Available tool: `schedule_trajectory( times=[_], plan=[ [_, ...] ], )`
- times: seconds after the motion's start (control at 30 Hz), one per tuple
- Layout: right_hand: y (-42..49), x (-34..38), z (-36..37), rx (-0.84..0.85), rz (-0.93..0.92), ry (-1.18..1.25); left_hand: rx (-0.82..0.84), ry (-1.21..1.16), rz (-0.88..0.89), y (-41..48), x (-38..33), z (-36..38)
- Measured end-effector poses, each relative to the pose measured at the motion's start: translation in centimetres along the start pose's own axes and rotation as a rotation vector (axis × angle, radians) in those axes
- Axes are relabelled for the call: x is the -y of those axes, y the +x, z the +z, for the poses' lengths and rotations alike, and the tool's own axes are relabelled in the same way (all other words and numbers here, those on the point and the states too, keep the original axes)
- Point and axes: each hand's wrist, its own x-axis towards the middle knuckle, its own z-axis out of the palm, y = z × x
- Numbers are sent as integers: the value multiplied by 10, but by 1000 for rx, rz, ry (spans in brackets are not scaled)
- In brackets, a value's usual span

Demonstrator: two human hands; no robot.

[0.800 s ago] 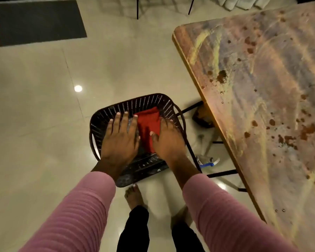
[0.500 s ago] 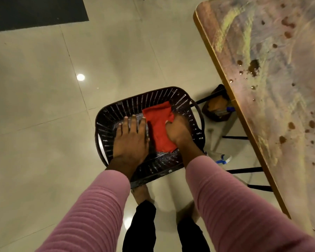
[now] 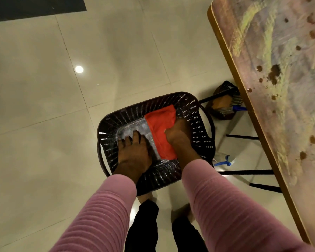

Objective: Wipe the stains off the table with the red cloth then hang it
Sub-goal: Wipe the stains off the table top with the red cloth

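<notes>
You are looking down at a black slatted basket (image 3: 195, 113) that sits on a pale tiled floor (image 3: 44, 106), just in front of your bare feet. Both of your hands reach into it, with pink ribbed sleeves covering your forearms.

Your right hand (image 3: 178, 132) has its fingers curled round the right edge of the red cloth (image 3: 160, 128) and is gripping it. The cloth lies folded inside the basket, on the right half of its bottom, running from the far wall towards you.

Your left hand (image 3: 133, 153) is to the left of the cloth and apart from it. Its fingers point down onto the basket's pale bottom and hold nothing.

To your right stands the table (image 3: 289, 124), with a wooden edge and a streaky, multicoloured top. Brown stains (image 3: 274, 74) dot the top, the largest near the edge closest to the basket.

Under the table, beside its thin black legs, a spray bottle (image 3: 224, 160) with blue parts lies on the floor. A small dark container (image 3: 224, 102) sits further back. A dark mat (image 3: 35, 6) lies at the far left.
</notes>
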Motion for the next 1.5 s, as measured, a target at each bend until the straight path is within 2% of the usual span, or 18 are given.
schedule_trajectory(
  times=[0.2,0.37,0.47,0.6,0.77,0.83,0.93,1.03,1.13,1.23,1.4,1.5],
  plan=[
    [3,-4,-8,31,26,152,66,19,-10,0,-2,-3],
    [2,-3,-25,316,-24,251,84,46,-26,-1,-3,-3],
    [-9,-2,-27,394,-124,240,87,39,-39,-1,-5,-4],
    [-35,3,-47,369,-265,263,53,85,-40,-3,-2,1],
    [-84,10,-120,366,-396,410,79,214,-46,-12,-8,-16],
    [-100,8,-162,367,-444,444,16,134,-80,-17,-21,-29],
    [-112,2,-230,344,-462,453,-200,9,-42,-20,-42,-48],
    [-112,-5,-301,257,-422,414,-335,-41,24,-19,-69,-75],
    [-105,-14,-360,101,-404,368,-463,-193,91,-14,-96,-115],
    [-89,-19,-396,-29,-398,317,-544,-235,83,-4,-122,-155],
    [-47,-27,-393,-395,-550,-38,-662,-541,-91,18,-157,-203],
    [-31,-27,-357,-427,-576,-179,-748,-785,-203,30,-171,-214]
  ],
)
